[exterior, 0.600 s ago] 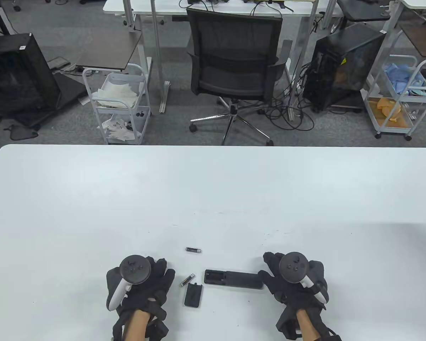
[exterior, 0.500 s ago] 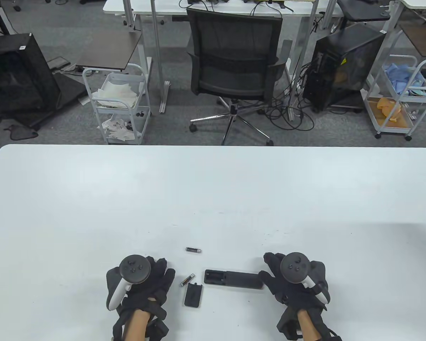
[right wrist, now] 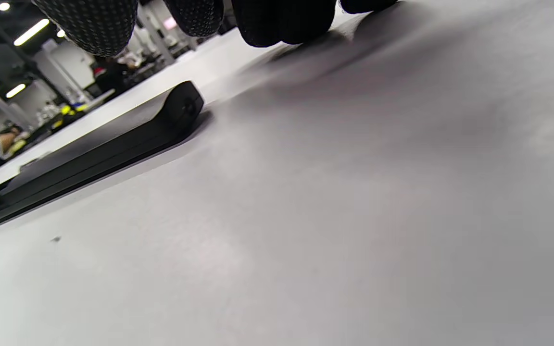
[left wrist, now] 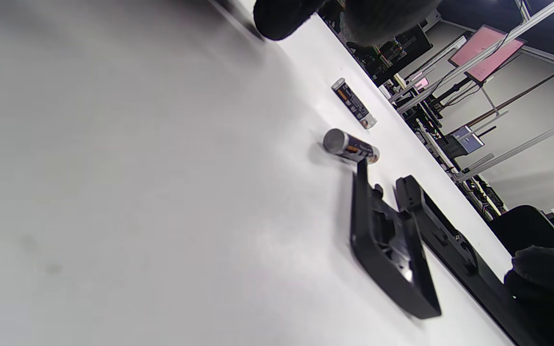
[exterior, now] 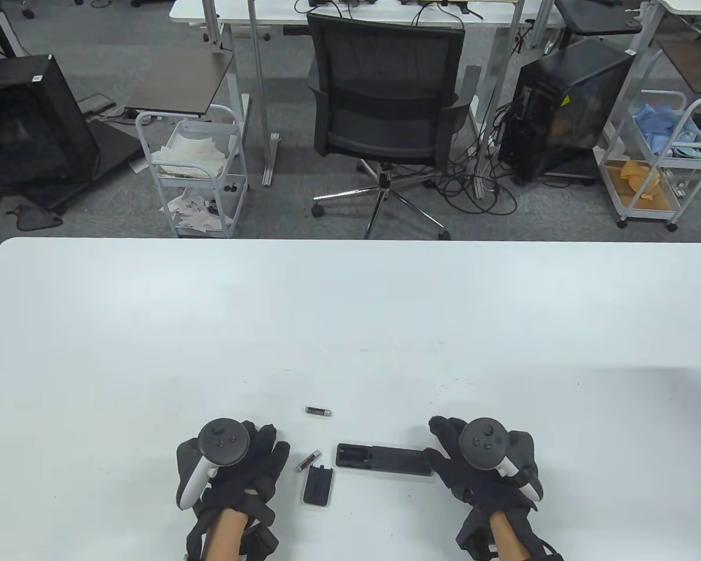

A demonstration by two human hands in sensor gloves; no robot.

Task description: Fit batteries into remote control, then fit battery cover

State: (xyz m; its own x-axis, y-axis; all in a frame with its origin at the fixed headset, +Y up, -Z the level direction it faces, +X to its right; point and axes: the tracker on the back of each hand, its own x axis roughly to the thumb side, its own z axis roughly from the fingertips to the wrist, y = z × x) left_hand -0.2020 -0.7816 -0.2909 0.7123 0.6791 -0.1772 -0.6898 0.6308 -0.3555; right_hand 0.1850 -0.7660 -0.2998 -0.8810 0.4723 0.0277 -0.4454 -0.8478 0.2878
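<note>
The long black plastic remote control (exterior: 384, 459), its battery bay facing up for loading, is being left untouched between the empty, loosely spread left hand (exterior: 233, 467) and right hand (exterior: 482, 467).

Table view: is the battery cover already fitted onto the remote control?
No, the battery cover lies loose on the table beside the remote control, whose compartment is open and shows no batteries.

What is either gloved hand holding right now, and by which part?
Nothing is held. The left hand and right hand rest on the white table, empty.
</note>
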